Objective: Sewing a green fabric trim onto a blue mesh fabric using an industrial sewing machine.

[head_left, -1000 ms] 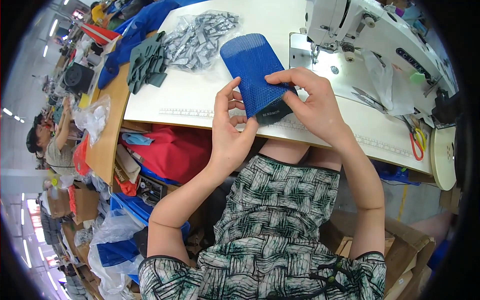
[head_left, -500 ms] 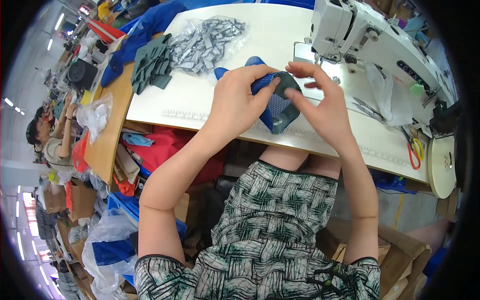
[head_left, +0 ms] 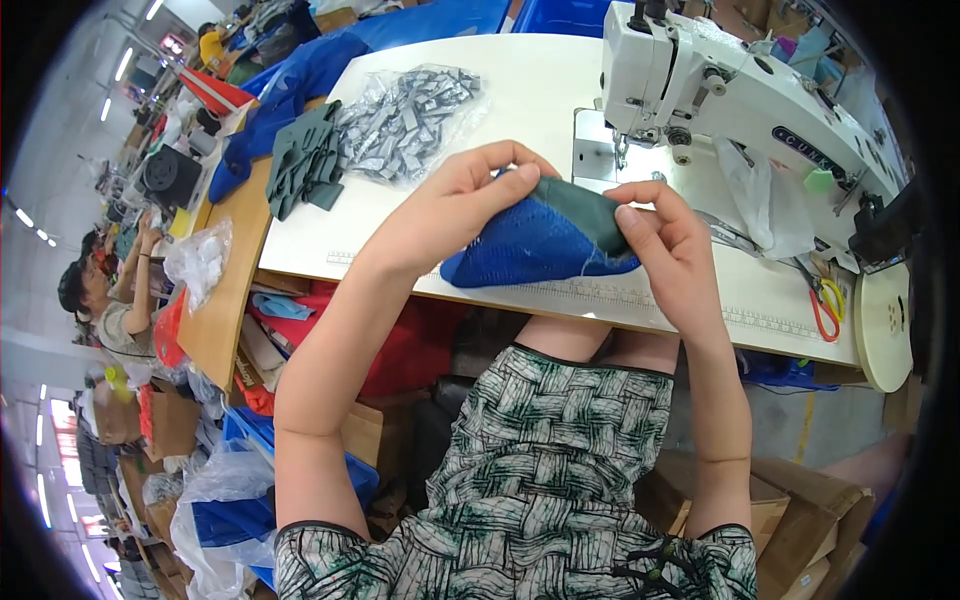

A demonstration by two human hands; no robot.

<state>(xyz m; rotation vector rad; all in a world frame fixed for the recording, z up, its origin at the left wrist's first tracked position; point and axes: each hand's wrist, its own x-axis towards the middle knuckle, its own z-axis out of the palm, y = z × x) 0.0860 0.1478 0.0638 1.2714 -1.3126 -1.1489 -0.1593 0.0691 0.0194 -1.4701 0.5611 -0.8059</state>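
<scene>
Between my two hands a blue mesh fabric piece with a dark green panel [head_left: 545,240] is stretched out above the front of the white table. My left hand [head_left: 455,205] pinches its upper left edge between thumb and fingers. At the other end, my right hand [head_left: 668,240] grips the corner of the green part. The blue side hangs down below, with a few loose threads along the seam. Just behind the fabric stands a white sewing machine [head_left: 690,85], its needle area a short way from my right hand.
Small grey pieces fill a clear plastic bag [head_left: 410,120] on the table [head_left: 520,70], beside a stack of dark green fabric pieces [head_left: 303,165]. Scissors [head_left: 828,308] lie at the right front edge. A person [head_left: 115,300] works at the far left.
The fabric has been turned and spread out, so its blue side shows wide. My right hand, loose beside it before, now grips the green corner.
</scene>
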